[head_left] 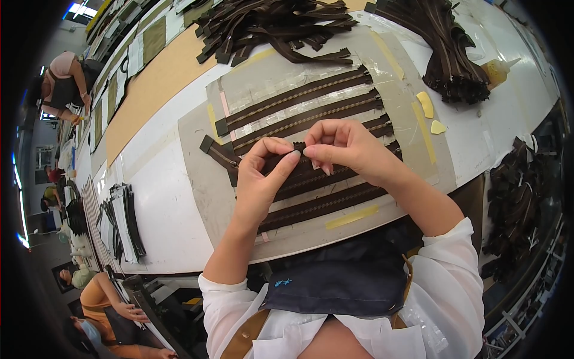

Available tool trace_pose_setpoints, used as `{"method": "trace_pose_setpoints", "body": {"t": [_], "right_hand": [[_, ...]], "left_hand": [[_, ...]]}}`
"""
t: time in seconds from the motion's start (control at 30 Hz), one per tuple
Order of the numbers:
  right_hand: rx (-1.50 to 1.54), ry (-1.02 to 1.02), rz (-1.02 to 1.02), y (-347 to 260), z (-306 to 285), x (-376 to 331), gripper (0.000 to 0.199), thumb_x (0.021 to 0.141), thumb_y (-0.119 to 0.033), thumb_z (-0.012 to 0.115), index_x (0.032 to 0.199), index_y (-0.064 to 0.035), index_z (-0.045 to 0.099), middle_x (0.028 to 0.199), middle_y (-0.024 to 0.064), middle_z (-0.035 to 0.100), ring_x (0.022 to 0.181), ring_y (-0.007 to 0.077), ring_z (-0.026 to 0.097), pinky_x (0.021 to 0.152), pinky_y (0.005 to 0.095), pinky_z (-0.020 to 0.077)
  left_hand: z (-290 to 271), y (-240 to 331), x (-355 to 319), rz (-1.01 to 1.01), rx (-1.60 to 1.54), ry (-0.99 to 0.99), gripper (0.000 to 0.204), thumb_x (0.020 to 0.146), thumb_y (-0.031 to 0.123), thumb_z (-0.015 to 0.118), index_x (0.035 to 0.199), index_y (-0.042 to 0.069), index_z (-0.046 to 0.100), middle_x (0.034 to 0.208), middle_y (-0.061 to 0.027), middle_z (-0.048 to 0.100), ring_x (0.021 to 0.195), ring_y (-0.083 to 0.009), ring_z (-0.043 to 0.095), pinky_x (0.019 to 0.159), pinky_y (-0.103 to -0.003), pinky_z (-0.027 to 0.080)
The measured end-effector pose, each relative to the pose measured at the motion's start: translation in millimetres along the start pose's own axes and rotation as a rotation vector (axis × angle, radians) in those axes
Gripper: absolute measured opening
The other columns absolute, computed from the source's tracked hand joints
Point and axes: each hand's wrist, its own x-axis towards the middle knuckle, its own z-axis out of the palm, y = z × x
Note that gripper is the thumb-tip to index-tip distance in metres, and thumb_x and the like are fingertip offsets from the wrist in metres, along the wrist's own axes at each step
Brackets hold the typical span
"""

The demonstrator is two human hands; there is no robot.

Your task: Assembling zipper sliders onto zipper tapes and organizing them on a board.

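My left hand and my right hand meet over a grey board. Between the fingertips of both is the end of a dark brown zipper, pinched from either side. Most of that zipper is hidden behind my hands. Several more brown zippers with brass-coloured teeth lie side by side on the board, among them an upper zipper and the nearest zipper. A loose zipper tail angles out left of my left hand; which zipper it belongs to I cannot tell.
A heap of brown zippers lies beyond the board, with a tied bundle at far right. Beside it are a glue bottle and yellow chalk pieces. Fabric strips lie left. Co-workers stand along the left.
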Motion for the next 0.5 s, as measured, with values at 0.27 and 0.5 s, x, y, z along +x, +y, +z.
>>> {"method": "trace_pose_setpoints", "body": {"t": [0.27,0.5], "right_hand": [[0.092,-0.019,0.017,8.4,-5.2,2.9,0.016,0.094,-0.014,0.069,0.104,-0.0037,0.062,0.083,0.0014,0.065,0.072,0.0054,0.06,0.064,0.0202,0.0475],[0.014,0.01,-0.012,2.3,0.6,0.5,0.017,0.094,-0.012,0.069,0.106,-0.003,0.061,0.084,0.0001,0.065,0.074,0.004,0.059,0.066,0.0195,0.0469]], "left_hand": [[0.9,0.0,-0.2,-0.002,0.008,0.004,0.011,0.093,0.008,0.07,0.094,0.003,0.06,0.1,-0.0005,0.061,0.093,-0.0064,0.055,0.087,-0.022,0.044],[-0.4,0.0,0.1,-0.017,0.028,0.006,0.011,0.093,0.008,0.07,0.094,0.003,0.06,0.099,0.0,0.062,0.093,-0.006,0.055,0.087,-0.022,0.044]]}}
